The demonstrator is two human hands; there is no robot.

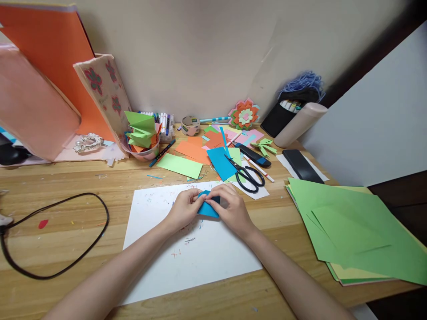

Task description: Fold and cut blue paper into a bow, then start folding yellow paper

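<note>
A small folded piece of blue paper (208,210) is held between my two hands above a marked white sheet (160,271). My left hand (185,205) pinches its left edge between thumb and fingers. From the right, my right hand (232,208) grips the upper right part, its thumb and fingertips close to the left thumb. The fingers cover part of the folds. Just beyond my hands lie black-handled scissors (245,173), partly over a flat blue paper piece (220,162).
Green sheets (360,226) are stacked at the right, near a black phone (302,165). A tub of paper scraps (143,153), a paper flower (245,114) and a cream bottle (300,125) stand along the back. A black cord (107,218) loops at the left.
</note>
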